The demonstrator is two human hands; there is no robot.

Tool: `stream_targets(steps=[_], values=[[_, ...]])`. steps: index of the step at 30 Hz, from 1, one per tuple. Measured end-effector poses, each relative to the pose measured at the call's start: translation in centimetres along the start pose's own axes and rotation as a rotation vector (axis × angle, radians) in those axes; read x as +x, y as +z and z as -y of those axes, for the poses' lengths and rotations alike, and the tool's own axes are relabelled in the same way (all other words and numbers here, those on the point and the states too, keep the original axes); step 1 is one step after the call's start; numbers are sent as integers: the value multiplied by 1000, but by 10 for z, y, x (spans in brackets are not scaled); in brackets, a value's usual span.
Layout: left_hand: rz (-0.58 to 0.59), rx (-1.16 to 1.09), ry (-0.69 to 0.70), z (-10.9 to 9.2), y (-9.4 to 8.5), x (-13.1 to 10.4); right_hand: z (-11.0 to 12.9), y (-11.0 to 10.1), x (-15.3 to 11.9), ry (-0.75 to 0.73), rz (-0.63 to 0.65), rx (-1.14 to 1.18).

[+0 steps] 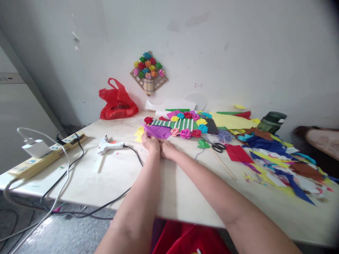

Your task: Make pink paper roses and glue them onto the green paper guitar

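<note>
A sheet of purple paper point(160, 132) lies in front of a craft piece with a green-and-white woven strip point(172, 123) and coloured paper flowers point(185, 133) along its edges. At the paper's near left edge my left hand point(150, 143) is closed, with the thumb side up and the paper in its fingers. My right hand point(168, 149) touches it from the right, its fingers bent at the paper's near edge and partly hidden. Yellow paper point(139, 134) sticks out left of my hands. A white glue gun point(109, 145) rests on the table to the left.
Black scissors point(218, 147), a wooden stick point(224, 164) with a green paper leaf, red paper point(238, 153) and a heap of paper scraps point(286, 158) lie right. A power strip point(47, 155) with cords is left. Behind stand a red plastic bag point(118, 102) and a green bottle point(272, 122).
</note>
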State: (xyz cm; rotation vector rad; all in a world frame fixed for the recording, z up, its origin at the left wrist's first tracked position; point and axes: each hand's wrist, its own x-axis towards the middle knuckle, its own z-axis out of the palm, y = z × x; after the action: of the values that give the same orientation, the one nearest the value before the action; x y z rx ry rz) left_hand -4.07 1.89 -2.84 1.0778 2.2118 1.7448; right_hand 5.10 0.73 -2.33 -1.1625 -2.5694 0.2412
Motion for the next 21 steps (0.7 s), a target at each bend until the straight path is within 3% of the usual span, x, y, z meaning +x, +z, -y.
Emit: stream_targets(steps=[7,12,16,21], values=[[-82,-62,64,-11,-8,-2,-1,2,4,30,6,-29],[-109,-59,161,-17,-11,-3,-2,3,8,-41,61,-69],[-105,-46,148,-19,-11,-4,-1,2,8,-71,61,-81],[-122,-57,125,-19,-10,-5,-3,5,7,2,2,-54]])
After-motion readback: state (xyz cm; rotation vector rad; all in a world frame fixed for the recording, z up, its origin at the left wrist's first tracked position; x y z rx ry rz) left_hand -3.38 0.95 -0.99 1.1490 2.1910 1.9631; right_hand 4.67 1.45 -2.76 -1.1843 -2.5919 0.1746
